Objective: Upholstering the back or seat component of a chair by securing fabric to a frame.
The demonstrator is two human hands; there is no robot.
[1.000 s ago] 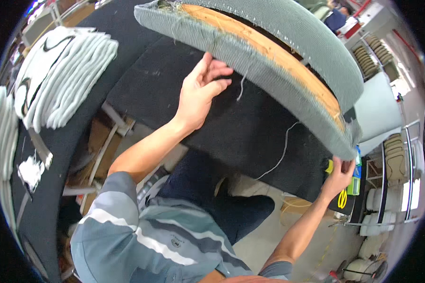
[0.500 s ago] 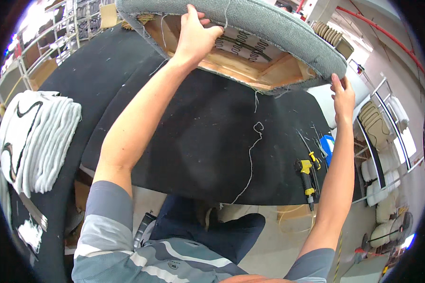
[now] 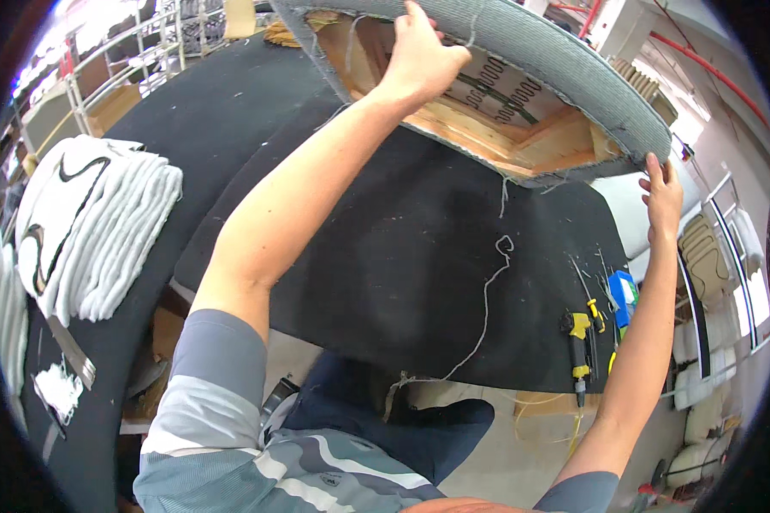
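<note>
The left hand's (image 3: 423, 61) fingers gripped the tilted frame's (image 3: 565, 61) upper edge; the right hand's (image 3: 661, 198) gripped its corner. A gun (image 3: 579, 344) lay on the tabletop (image 3: 385, 256).

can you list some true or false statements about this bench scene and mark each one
1. The left hand touches the padded frame. True.
2. The right hand holds the yellow-and-black tool. False: the hand is at the frame's right end, and the tool lies on the table.
3. A loose thread lies on the table. True.
4. The white stack is right of the frame. False: it is to the left.
5. The table's top is black. True.
</note>
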